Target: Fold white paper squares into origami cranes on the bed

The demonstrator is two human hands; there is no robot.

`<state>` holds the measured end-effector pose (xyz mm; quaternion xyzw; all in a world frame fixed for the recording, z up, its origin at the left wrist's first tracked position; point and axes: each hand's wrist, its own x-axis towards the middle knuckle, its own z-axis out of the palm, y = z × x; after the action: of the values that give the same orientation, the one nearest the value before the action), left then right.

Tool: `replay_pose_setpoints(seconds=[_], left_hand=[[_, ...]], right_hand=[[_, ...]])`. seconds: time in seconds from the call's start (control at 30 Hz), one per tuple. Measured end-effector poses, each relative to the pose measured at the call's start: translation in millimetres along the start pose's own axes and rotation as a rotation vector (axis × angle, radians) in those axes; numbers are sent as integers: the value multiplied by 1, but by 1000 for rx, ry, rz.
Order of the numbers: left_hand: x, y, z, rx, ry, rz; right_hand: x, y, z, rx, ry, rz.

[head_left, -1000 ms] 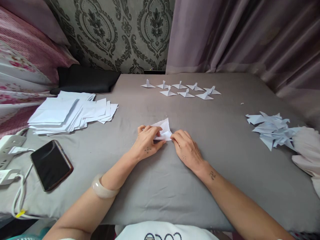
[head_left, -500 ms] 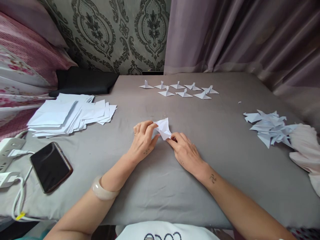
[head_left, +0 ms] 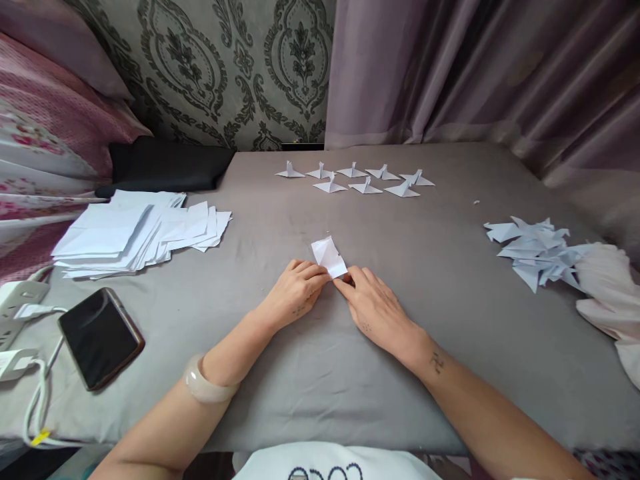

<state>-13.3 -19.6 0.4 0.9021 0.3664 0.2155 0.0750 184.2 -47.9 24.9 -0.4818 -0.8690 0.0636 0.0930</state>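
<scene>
A small folded square of white paper [head_left: 329, 256] lies at the middle of the grey-covered table [head_left: 240, 413], one corner toward me. My left hand [head_left: 300, 288] pinches its near left edge, fingertips close to that corner. On the other side, my right hand [head_left: 373, 300] grips the near right corner between thumb and forefinger. Both hands rest low, with the paper's far part uncovered. Farther back stand several folded paper cranes [head_left: 367, 187] in two rows.
At the left are a stack of white paper sheets [head_left: 107, 230], a phone [head_left: 101, 339] and a white power strip [head_left: 23, 303] with cables. A pile of folded white paper pieces [head_left: 540, 250] lies at the right beside a pale cloth [head_left: 607, 287]. A black folded item [head_left: 170, 163] sits at the back left.
My left hand has moved down and right from the paper's left side to its near corner. The paper now looks like a flatter, neater square. My right hand has barely moved.
</scene>
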Motion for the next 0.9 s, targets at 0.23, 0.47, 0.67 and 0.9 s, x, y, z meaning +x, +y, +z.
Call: replay_pose_setpoints(seconds=[0.23,0.47,0.67,0.9], left_hand=[[0,2,-4,15,-70,1],[1,1,-4,17,-143,-3],[2,1,-3,22,-161,-10],[-1,-2,-1,-16,-41,29]], right_hand=[[-5,12,-10,161,-40,43],[4,27,-11,475,-62,201],[13,29,-2,629,39,417],[17,23,14,639,159,475]])
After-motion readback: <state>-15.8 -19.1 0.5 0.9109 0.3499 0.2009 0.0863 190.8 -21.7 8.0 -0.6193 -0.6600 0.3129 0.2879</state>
